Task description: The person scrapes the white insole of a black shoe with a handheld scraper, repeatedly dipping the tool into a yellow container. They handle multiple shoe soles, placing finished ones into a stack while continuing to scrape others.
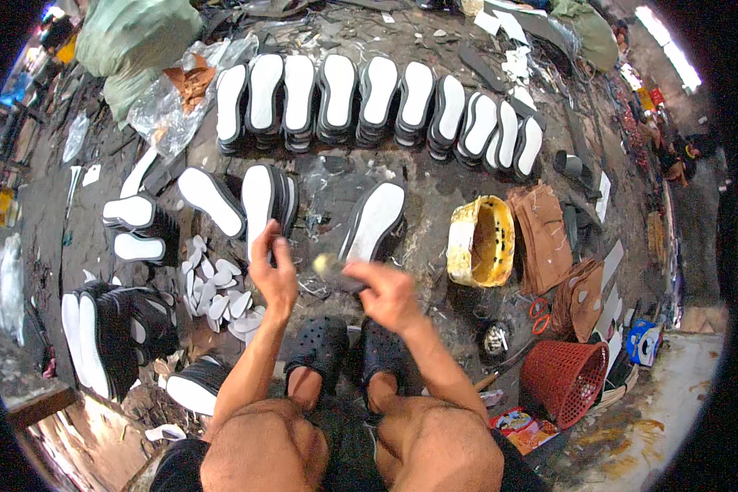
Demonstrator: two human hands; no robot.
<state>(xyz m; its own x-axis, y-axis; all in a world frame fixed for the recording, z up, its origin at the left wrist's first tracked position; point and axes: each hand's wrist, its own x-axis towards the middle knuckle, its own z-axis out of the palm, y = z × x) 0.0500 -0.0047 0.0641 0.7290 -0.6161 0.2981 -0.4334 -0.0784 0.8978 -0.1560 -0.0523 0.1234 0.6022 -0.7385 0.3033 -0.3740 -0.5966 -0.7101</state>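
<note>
Head view: we're sitting over a grimy floor, feet in dark clogs [324, 348]. Our left hand [275, 266] is pinching the edge of an upright white-faced shoe sole [260, 201], fingers closed on it. Our right hand [385, 291] is closing around a dark-handled brush [332, 266] with a pale tip, hovering between the two hands. Another sole [375, 220] is lying just ahead. A row of stacked soles [369, 102] is lining the far side; a yellow tub [482, 240] is sitting to the right, a red basket [564, 379] nearer. Judging by looks, the sole is light, rubbery, slightly flexible; best gripped by the rim, keeping fingers off the white face.
</note>
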